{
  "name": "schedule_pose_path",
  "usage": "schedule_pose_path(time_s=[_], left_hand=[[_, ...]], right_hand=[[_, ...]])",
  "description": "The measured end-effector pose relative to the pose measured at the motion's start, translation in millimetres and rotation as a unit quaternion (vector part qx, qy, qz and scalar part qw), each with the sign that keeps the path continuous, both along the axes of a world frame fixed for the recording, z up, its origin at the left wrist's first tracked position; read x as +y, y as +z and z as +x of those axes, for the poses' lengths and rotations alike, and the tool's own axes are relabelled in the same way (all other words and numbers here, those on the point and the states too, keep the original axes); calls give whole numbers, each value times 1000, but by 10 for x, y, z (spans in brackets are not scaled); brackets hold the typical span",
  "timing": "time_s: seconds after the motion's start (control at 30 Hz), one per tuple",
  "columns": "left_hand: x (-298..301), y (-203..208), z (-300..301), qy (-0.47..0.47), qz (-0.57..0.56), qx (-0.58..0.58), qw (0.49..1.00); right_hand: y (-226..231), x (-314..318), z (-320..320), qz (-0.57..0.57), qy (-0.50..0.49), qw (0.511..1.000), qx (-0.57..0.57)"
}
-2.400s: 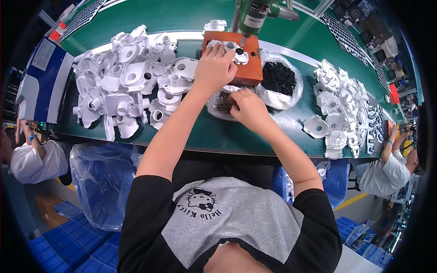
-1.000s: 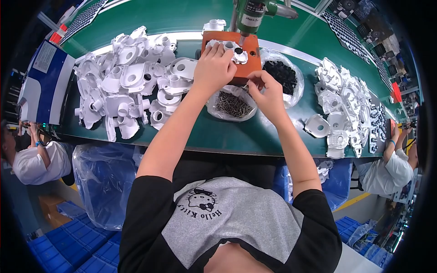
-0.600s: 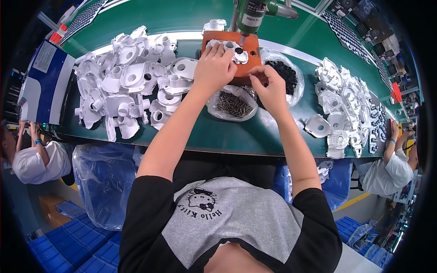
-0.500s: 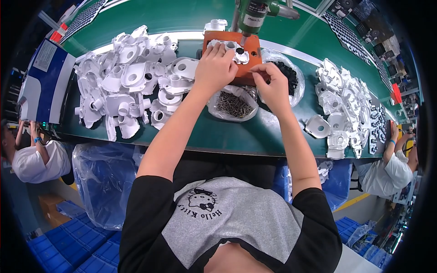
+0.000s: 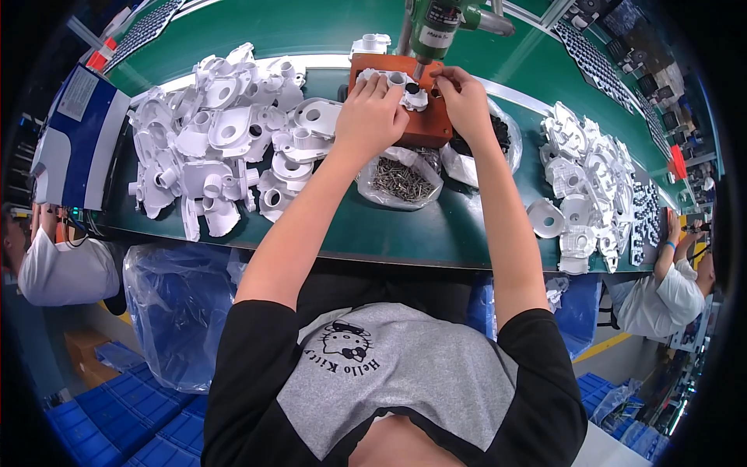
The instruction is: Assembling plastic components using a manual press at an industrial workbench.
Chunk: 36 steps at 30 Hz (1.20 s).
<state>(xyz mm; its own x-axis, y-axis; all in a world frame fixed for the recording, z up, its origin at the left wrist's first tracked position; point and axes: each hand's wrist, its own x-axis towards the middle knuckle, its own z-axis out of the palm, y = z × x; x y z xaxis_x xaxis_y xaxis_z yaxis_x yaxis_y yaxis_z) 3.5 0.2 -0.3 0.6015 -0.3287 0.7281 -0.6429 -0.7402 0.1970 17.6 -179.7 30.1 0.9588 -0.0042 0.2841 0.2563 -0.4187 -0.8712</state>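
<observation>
A white plastic part [image 5: 405,87] lies on an orange fixture block [image 5: 424,124] at the back of the green bench. My left hand [image 5: 369,117] presses down on the part's left side. My right hand [image 5: 461,97] sits at the part's right side, fingertips pinched close under the tip of a green hanging power screwdriver [image 5: 436,27]. What the fingertips pinch is too small to see. A clear bag of dark screws [image 5: 398,179] lies just in front of the fixture, between my forearms.
A big heap of white plastic housings [image 5: 226,140] fills the bench's left. More white housings [image 5: 591,187] lie at the right. A bag of black pieces [image 5: 498,136] sits right of the fixture. Other people stand at the far left [image 5: 62,265] and far right [image 5: 661,296].
My right hand left the bag of screws and rose to the white part on the fixture, under the screwdriver tip. My left hand stayed on the part.
</observation>
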Motion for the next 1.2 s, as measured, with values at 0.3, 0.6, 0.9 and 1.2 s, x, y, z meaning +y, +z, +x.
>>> schedule_pose_path(time_s=[0.3,0.6,0.9,1.2], left_hand=[[-3,-12,9,0,-3,-19,1000],[2,-39,24,4,-1,-22,1000],[-3,-6,8,3,-3,-7,1000],[0,-16,-4,2,4,-12,1000]], right_hand=[[-145,105,130,57,24,998,1],[-214,93,194,65,28,997,14],[-234,79,98,22,45,998,-30],[-241,168,-100,-163,24,968,-191]])
